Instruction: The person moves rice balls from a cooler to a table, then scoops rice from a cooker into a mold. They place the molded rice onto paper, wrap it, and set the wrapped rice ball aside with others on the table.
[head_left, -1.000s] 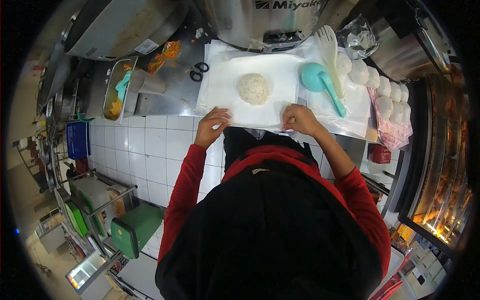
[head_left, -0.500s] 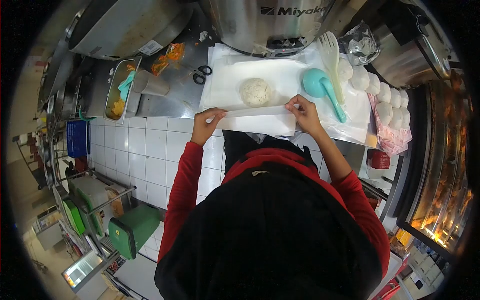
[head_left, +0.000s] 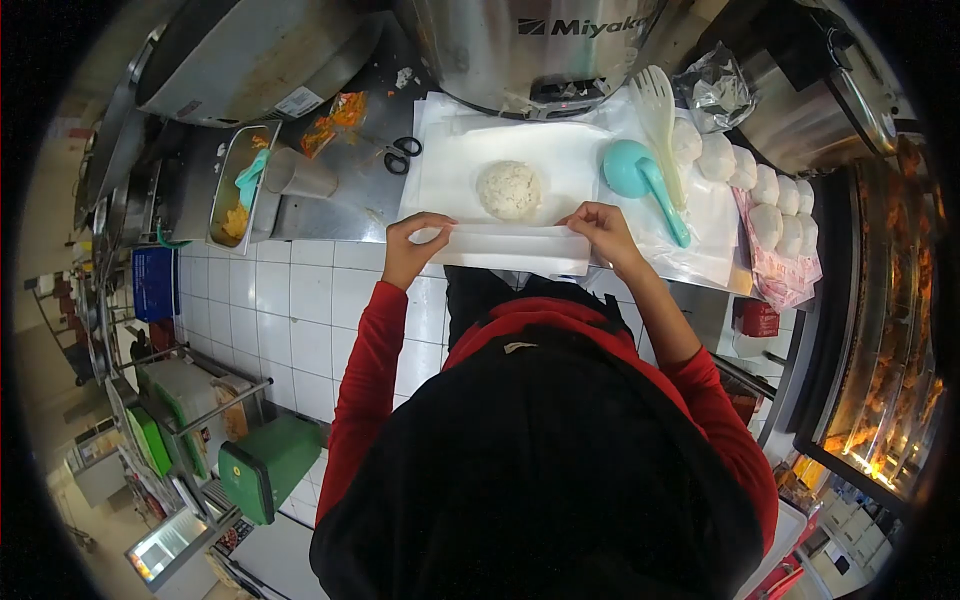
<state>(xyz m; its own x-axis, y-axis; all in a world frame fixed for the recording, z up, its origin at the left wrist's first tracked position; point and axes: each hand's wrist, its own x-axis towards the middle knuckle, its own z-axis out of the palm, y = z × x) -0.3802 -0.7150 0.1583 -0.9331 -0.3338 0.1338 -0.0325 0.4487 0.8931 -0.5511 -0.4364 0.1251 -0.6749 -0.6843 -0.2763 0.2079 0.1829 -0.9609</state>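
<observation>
A rounded mound of rice (head_left: 510, 191) sits on white paper (head_left: 450, 165) at the counter's front edge. My left hand (head_left: 418, 245) pinches the left end of the paper's near edge between thumb and fingers. The right end of that edge is pinched in my right hand (head_left: 602, 232). Between my hands the edge is folded into a narrow strip, just in front of the rice. To the right lies a turquoise scoop (head_left: 628, 168), and a pale fork-shaped utensil (head_left: 656, 112) is beside it.
White wrapped bundles (head_left: 716, 157) stand in rows at the right. Behind the paper is a large steel cooker (head_left: 530, 55). Black-handled scissors (head_left: 402, 155), a plastic cup (head_left: 300, 172) and a metal tray (head_left: 226, 190) with orange food are on the left. Crumpled foil (head_left: 716, 88) lies at the back right.
Both hands have shifted slightly with the paper's near edge. My right hand is a little farther left, and the folded strip now lies lower and flatter.
</observation>
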